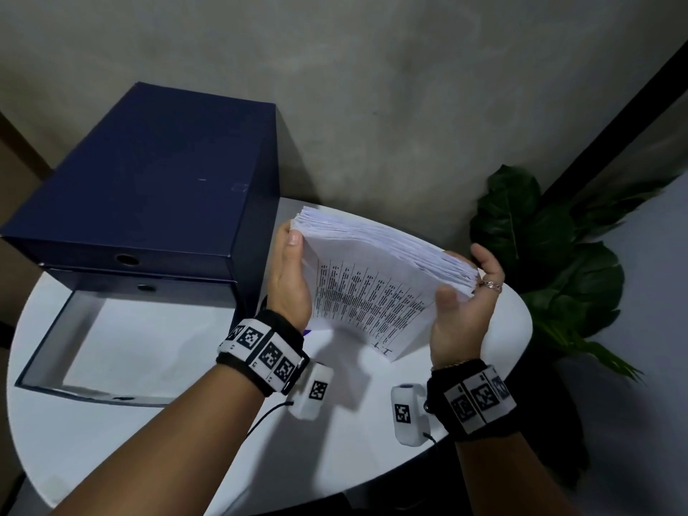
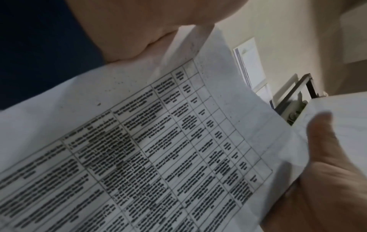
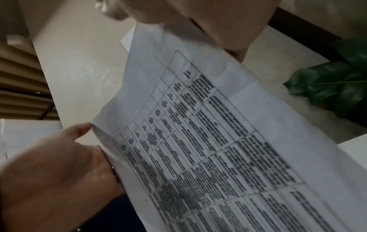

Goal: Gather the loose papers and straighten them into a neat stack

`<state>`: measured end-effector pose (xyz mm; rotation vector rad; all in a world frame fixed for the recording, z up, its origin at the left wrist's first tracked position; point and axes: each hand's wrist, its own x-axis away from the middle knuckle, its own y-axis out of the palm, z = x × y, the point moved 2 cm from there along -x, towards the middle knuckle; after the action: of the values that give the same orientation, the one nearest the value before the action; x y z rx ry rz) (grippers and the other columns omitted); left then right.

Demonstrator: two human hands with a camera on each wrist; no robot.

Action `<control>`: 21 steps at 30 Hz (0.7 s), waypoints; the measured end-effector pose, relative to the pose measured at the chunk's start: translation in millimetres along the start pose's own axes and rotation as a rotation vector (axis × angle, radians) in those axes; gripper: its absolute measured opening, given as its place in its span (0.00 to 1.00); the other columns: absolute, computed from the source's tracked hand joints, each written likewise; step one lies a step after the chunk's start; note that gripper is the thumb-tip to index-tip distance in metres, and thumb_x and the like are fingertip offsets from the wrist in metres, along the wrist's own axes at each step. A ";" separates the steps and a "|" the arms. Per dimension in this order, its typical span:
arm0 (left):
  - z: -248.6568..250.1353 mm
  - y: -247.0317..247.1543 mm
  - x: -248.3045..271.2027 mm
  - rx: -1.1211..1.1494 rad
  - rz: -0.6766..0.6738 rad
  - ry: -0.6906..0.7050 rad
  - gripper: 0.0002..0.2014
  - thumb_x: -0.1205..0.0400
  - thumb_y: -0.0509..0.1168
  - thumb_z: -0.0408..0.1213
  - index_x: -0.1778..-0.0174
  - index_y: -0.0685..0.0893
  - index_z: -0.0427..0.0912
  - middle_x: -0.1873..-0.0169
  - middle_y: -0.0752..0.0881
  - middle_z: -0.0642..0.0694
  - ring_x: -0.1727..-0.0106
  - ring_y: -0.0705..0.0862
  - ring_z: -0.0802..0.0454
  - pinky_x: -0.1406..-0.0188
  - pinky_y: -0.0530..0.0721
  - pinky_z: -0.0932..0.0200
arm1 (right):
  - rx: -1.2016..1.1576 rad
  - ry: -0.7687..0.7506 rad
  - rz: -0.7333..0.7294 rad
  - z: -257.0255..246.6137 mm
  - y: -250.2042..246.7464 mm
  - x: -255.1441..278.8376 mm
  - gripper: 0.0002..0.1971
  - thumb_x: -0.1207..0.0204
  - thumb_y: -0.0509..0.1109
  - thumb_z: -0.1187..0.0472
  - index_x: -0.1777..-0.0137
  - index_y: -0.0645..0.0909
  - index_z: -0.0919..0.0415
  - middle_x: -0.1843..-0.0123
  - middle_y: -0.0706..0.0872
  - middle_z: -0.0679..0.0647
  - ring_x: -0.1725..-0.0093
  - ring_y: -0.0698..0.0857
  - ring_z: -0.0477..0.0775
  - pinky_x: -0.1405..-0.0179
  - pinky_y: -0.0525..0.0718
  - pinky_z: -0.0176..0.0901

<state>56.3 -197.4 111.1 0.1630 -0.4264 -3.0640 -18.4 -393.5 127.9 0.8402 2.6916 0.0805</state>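
A thick stack of white papers (image 1: 372, 277) stands tilted on its long edge over the round white table (image 1: 186, 441). The front sheet carries a printed table. My left hand (image 1: 292, 255) grips the stack's left edge, thumb on the front sheet and fingers hidden behind. My right hand (image 1: 469, 296) holds the right edge, thumb on the front and fingers curved round the side. Sheet edges at the top are fanned and uneven. The left wrist view shows the printed sheet (image 2: 158, 141) with my right hand (image 2: 327, 180) beyond it. The right wrist view shows the sheet (image 3: 218, 141) and my left hand (image 3: 49, 180).
A dark blue drawer box (image 1: 149, 180) stands on the table's left half, close to my left hand. Its lower drawer (image 1: 48, 348) is pulled out toward me with a white sheet inside. A green leafy plant (image 1: 551, 255) stands off the table's right edge. A wall is close behind.
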 end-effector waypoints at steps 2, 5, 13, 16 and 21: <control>-1.0 0.7 2.6 -0.049 -0.063 -0.011 0.20 0.12 0.50 0.53 0.31 0.74 0.47 0.37 0.82 0.43 0.35 0.81 0.50 0.29 0.77 0.45 | 0.084 0.089 -0.002 7.0 -2.9 1.3 0.37 0.37 0.85 0.61 0.30 0.70 0.54 0.41 0.84 0.53 0.42 0.86 0.42 0.41 0.83 0.37; -3.0 -2.4 4.0 -0.231 -0.118 -0.014 0.24 0.12 0.48 0.57 0.24 0.64 0.50 0.30 0.77 0.44 0.29 0.78 0.52 0.25 0.76 0.43 | 0.139 0.208 0.066 10.9 -0.2 -2.0 0.18 0.29 0.79 0.69 0.46 0.81 0.49 0.50 0.89 0.45 0.52 0.89 0.37 0.48 0.84 0.40; 83.8 24.9 -4.2 -1.370 -0.216 0.695 0.35 0.29 0.73 0.63 0.26 0.74 0.59 0.26 0.76 0.51 0.19 0.67 0.43 0.21 0.52 0.24 | 0.492 -0.164 -0.285 -29.5 28.8 -26.5 0.09 0.29 0.81 0.60 0.53 0.86 0.61 0.55 0.90 0.57 0.54 0.89 0.56 0.52 0.87 0.56; 84.1 21.8 -11.1 -1.219 -0.336 0.545 0.14 0.23 0.68 0.57 0.53 0.85 0.50 0.61 0.89 0.51 0.52 0.88 0.42 0.46 0.84 0.39 | 0.638 -0.368 -0.276 -38.3 41.8 -29.7 0.15 0.34 0.83 0.59 0.48 0.86 0.52 0.44 0.86 0.57 0.43 0.86 0.61 0.42 0.82 0.64; 77.5 -10.6 -19.7 -0.912 -0.218 0.236 0.15 0.23 0.69 0.55 0.51 0.87 0.47 0.61 0.91 0.50 0.56 0.89 0.44 0.56 0.87 0.46 | 0.887 -0.263 0.366 -0.9 -7.2 -16.7 0.56 0.41 0.83 0.36 0.18 0.61 0.61 0.17 0.63 0.61 0.18 0.64 0.62 0.20 0.63 0.60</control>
<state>67.0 -165.1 184.3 0.5300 1.0349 -3.0167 -9.6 -408.8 132.5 1.4399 2.2320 -1.1193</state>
